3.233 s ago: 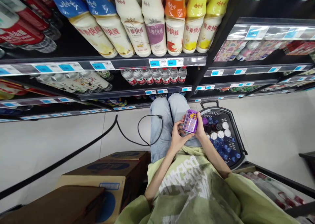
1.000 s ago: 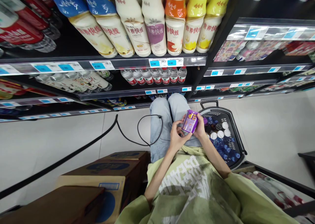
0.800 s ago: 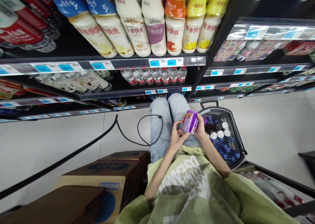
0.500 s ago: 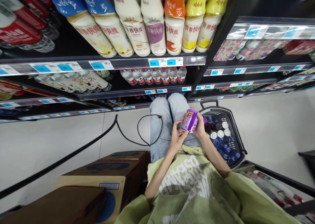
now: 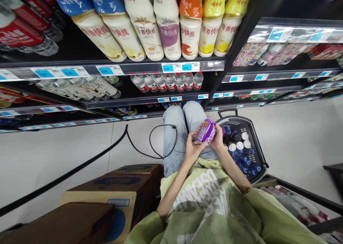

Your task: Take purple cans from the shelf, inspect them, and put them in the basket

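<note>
A small purple drink carton point(image 5: 206, 131) is held over my lap in both hands. My left hand point(image 5: 192, 149) grips its lower left side with the fingers curled round it. My right hand point(image 5: 218, 140) wraps the right side from behind. The carton is tilted, its top toward the shelves. Just to the right of my hands stands a dark shopping basket point(image 5: 257, 149) holding several blue-capped and white-capped bottles.
Shelves of tall milk-drink bottles point(image 5: 166, 22) and water bottles point(image 5: 171, 81) rise ahead. Cardboard boxes point(image 5: 120, 190) stand at my left. A black cable point(image 5: 150, 144) loops over the white floor. A second rack with bottles point(image 5: 300, 208) lies at the lower right.
The carton has turned slightly in my hands and tilted more toward the right. My hands stay over my lap and the view has shifted a little downward.
</note>
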`<state>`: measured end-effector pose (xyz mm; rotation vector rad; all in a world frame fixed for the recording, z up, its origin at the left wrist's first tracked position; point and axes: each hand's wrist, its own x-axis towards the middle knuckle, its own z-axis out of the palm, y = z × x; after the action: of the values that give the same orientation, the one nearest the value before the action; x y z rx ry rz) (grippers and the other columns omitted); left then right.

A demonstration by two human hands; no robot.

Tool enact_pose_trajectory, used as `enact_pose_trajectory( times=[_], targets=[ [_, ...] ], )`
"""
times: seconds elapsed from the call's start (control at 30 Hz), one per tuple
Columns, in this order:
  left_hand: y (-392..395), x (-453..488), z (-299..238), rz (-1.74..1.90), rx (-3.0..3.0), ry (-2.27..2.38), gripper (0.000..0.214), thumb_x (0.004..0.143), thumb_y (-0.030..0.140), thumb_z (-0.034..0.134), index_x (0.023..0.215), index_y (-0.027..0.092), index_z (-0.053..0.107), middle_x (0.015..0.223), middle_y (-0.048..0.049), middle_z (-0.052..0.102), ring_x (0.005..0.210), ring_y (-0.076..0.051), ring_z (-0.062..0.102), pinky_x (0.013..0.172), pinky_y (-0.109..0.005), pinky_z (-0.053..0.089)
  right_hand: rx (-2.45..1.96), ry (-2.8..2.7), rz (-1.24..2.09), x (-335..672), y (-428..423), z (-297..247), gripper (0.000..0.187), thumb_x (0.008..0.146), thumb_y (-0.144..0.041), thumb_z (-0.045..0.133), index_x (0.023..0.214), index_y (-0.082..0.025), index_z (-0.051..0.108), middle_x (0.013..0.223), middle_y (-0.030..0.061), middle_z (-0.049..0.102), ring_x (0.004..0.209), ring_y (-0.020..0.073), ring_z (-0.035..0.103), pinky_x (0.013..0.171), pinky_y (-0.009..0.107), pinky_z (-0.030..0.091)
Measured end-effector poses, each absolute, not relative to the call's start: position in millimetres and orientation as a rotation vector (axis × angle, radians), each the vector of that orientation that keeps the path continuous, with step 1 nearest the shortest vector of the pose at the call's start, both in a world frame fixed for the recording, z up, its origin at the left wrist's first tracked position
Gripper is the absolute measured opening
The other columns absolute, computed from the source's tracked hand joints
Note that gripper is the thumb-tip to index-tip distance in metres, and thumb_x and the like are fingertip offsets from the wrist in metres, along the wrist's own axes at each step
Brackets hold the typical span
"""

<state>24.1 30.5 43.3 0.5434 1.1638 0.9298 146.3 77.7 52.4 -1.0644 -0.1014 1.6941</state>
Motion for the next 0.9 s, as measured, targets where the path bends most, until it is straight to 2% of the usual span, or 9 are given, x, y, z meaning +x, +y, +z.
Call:
enact_pose_trajectory(
  times=[0.1,0.23,0.37,0.5,0.63,0.77,0.9],
  targets=[
    [30,21,43,0.959,0.466,1.071,0.061,0.076,0.055,0.085,0.114,0.024,0.049,0.113,-0.0017,0.063,0.055,-0.010,0.067,0.043,-0.024,0.053,-1.043,-0.065,1.693,147,77,50,0.046,0.075,-0.062,0.076,0.096,-0.021,0.073,0.092,0.0076,0.079,0.099,0.0319,0.077,0.083,0.044,0.067],
    [28,19,44,0.936,0.514,1.068,0.054,0.083,0.055,0.079,0.115,0.023,0.049,0.117,-0.0038,0.065,0.044,-0.006,0.059,0.034,-0.021,0.041,-1.019,-0.060,1.680,147,78,48,0.046,0.075,-0.061,0.078,0.098,-0.021,0.074,0.092,0.0062,0.080,0.096,0.0306,0.078,0.085,0.043,0.067],
    [26,21,46,0.883,0.722,1.161,0.057,0.085,0.053,0.077,0.122,0.022,0.048,0.122,-0.0081,0.067,0.052,-0.008,0.064,0.041,-0.021,0.045,-1.037,-0.056,1.695,148,79,49,0.050,0.076,-0.066,0.076,0.096,-0.020,0.075,0.089,0.0073,0.079,0.101,0.0316,0.078,0.084,0.043,0.068],
    [25,25,50,0.826,0.950,1.292,0.076,0.074,0.041,0.088,0.133,0.021,0.045,0.107,-0.0063,0.074,0.058,-0.011,0.067,0.049,-0.020,0.048,-1.037,-0.064,1.713,149,80,51,0.054,0.073,-0.071,0.076,0.092,-0.020,0.075,0.088,0.0081,0.079,0.105,0.0331,0.077,0.086,0.044,0.068],
    [25,25,52,0.817,1.003,1.344,0.073,0.078,0.041,0.083,0.137,0.021,0.044,0.098,-0.0034,0.076,0.052,-0.010,0.064,0.051,-0.021,0.049,-1.026,-0.059,1.711,148,79,50,0.052,0.074,-0.069,0.075,0.091,-0.020,0.074,0.091,0.0088,0.079,0.106,0.0328,0.076,0.089,0.045,0.067],
    [24,21,47,0.793,0.861,1.199,0.074,0.085,0.055,0.072,0.140,0.019,0.037,0.065,0.0058,0.068,0.042,-0.013,0.058,0.043,-0.021,0.042,-1.053,-0.034,1.681,147,77,46,0.050,0.074,-0.068,0.076,0.091,-0.021,0.073,0.094,0.0087,0.080,0.102,0.0316,0.077,0.087,0.044,0.067],
    [23,20,41,0.779,0.747,1.026,0.080,0.089,0.074,0.057,0.139,0.016,0.033,0.050,0.0079,0.060,0.036,-0.015,0.051,0.038,-0.022,0.036,-1.028,-0.031,1.697,147,76,45,0.047,0.075,-0.064,0.075,0.096,-0.021,0.072,0.094,0.0081,0.079,0.103,0.0307,0.076,0.086,0.043,0.067]
  ],
)
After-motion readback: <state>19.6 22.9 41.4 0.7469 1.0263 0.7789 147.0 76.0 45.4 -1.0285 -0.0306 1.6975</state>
